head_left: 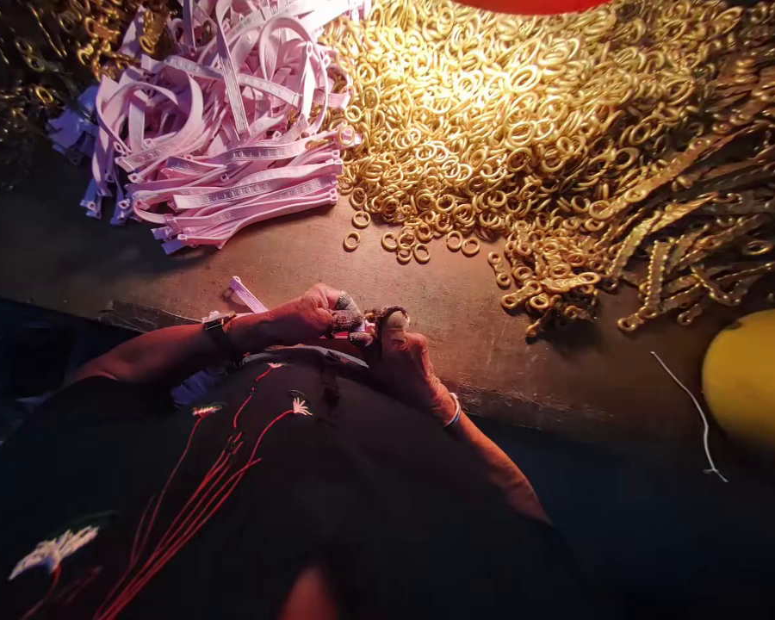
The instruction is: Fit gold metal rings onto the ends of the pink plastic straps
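Note:
Near the table's front edge, my two hands meet with their fingers closed. My left hand [316, 314] has covered, greyish fingertips and pinches the pink strap, of which only a small pale bit shows at the fingers. My right hand [410, 357] is closed close against it, with a dark band around the thumb. A small golden-brown piece seems to sit between the hands; its shape is mostly hidden. Behind my left wrist, the end of a pink strap [248, 294] sticks out over the table.
A heap of pink straps [232, 164] lies at the upper left. Beside it spreads a large pile of gold rings [452, 129], with gold link strips [659, 258] on the right. A yellow rounded object [755, 375] and a white string [694, 405] are at the right edge.

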`<state>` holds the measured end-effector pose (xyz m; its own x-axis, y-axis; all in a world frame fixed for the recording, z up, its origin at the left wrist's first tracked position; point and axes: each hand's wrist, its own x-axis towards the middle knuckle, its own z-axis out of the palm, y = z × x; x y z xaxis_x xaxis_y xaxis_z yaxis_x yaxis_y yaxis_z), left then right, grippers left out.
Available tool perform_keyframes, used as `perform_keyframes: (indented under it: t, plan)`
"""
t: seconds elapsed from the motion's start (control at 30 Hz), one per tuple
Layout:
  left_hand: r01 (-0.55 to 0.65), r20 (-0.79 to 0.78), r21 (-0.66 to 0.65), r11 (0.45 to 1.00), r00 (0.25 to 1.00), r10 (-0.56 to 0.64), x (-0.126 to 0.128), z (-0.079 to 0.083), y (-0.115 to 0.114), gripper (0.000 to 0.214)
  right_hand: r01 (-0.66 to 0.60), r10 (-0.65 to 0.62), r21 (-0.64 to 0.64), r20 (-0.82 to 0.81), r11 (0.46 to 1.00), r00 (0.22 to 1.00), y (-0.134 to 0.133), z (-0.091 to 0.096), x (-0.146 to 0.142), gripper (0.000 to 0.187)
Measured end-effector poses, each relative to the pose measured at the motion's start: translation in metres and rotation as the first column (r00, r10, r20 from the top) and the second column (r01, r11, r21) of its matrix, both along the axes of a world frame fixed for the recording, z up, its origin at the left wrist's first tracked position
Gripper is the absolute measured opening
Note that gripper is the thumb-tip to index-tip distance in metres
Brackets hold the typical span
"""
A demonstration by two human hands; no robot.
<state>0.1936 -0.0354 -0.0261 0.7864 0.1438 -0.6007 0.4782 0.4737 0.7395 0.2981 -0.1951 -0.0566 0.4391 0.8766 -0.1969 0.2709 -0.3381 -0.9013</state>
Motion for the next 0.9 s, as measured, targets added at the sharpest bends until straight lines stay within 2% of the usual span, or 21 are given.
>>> perform_keyframes:
  t: [0.1, 0.17, 0.27, 0.4, 0.57, 0.63, 0.73, 0.83, 0.9]
  plan:
    - [-0.070, 0.048, 0.029, 0.997, 0.997, 0.068, -0.008, 0.007, -0.011, 0.030, 0.043, -0.042, 0.019, -0.044, 0.999, 0.998, -0.001, 0.003, -0.007, 0.036]
    - [-0.099, 0.060, 0.055, 0.994, 0.994, 0.096, -0.011, 0.012, -0.016, 0.029, 0.032, -0.027, 0.052, -0.090, 0.998, 0.996, 0.001, 0.004, -0.008, 0.035]
    - [-0.123, 0.048, 0.003, 0.992, 0.991, 0.123, -0.012, 0.013, -0.021, 0.029, -0.080, 0.089, 0.087, -0.102, 0.993, 0.991, 0.004, 0.005, -0.006, 0.038]
    - [-0.136, 0.002, -0.019, 0.990, 0.991, 0.137, -0.013, 0.005, -0.024, 0.033, -0.201, 0.205, 0.061, -0.082, 0.978, 0.975, 0.006, 0.009, -0.001, 0.032]
    - [-0.119, -0.077, -0.009, 0.993, 0.990, 0.118, -0.011, 0.001, -0.022, 0.034, -0.310, 0.310, 0.006, 0.047, 0.951, 0.950, 0.009, 0.013, 0.005, 0.028]
    - [-0.113, -0.064, 0.043, 0.993, 0.991, 0.116, -0.006, 0.000, -0.019, 0.033, -0.318, 0.321, -0.044, 0.169, 0.947, 0.932, 0.012, 0.011, 0.010, 0.031]
    - [-0.080, -0.018, 0.186, 0.979, 0.996, 0.085, 0.004, -0.006, -0.015, 0.032, -0.313, 0.331, -0.110, 0.349, 0.943, 0.876, 0.012, 0.003, 0.022, 0.033]
    - [-0.023, 0.050, 0.353, 0.935, 0.999, 0.006, 0.016, -0.015, -0.016, 0.032, -0.324, 0.355, -0.148, 0.476, 0.934, 0.805, 0.007, -0.009, 0.036, 0.033]
    - [0.024, 0.077, 0.468, 0.883, 0.995, -0.067, 0.020, -0.021, -0.018, 0.031, -0.283, 0.319, -0.152, 0.531, 0.947, 0.785, 0.000, -0.018, 0.049, 0.035]
